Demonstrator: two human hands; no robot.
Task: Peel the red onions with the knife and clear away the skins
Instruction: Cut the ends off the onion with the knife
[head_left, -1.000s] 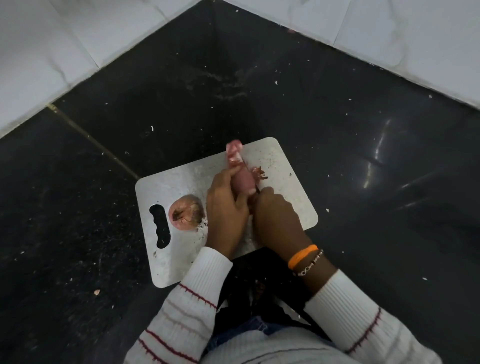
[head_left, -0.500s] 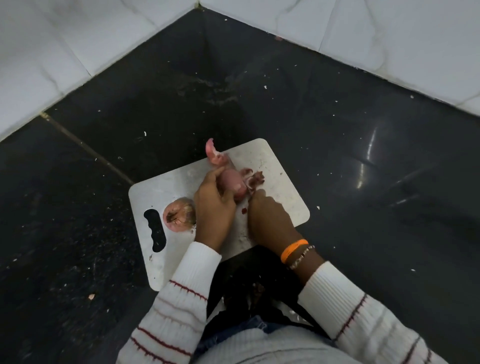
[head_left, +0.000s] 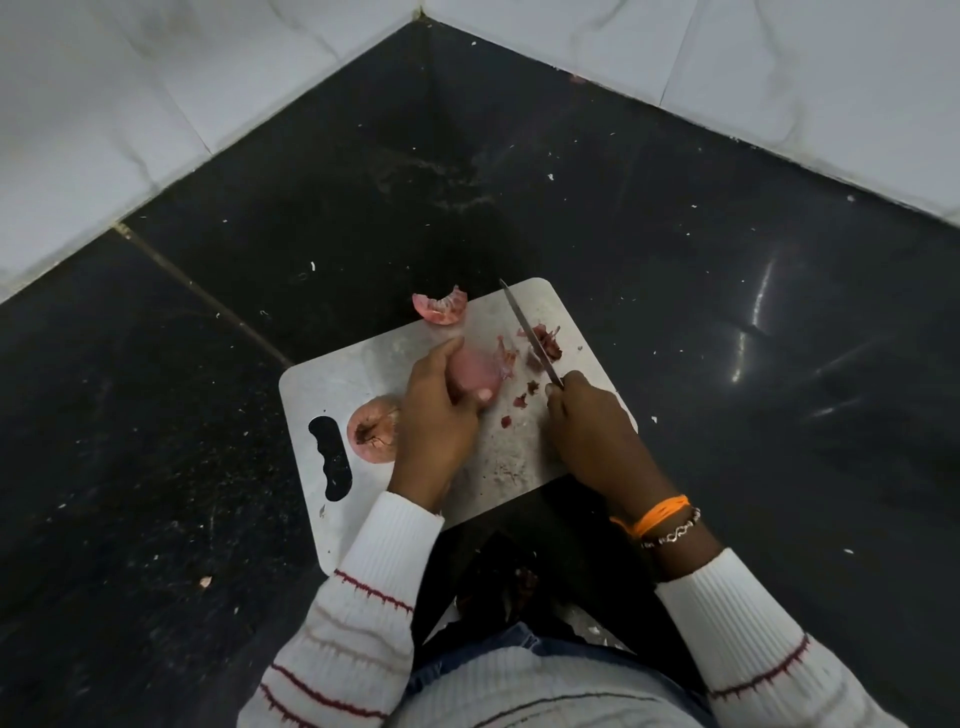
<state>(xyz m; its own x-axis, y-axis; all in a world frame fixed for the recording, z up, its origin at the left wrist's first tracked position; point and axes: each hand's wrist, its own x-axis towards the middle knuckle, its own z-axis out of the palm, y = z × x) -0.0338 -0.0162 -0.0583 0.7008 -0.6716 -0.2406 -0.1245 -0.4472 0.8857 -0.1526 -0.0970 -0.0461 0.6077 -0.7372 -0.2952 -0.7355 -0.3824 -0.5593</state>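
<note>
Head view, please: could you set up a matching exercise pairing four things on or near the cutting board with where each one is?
Things:
1. knife
2. onion being peeled
3. second onion
4. curved piece of skin

Places:
A. beside the board's handle slot
B. gripped in the left hand
C. at the far edge of the cutting board
D. held in the right hand, blade over the skin scraps

Pairs: 1-D, 2-B, 3-A, 4-C
</note>
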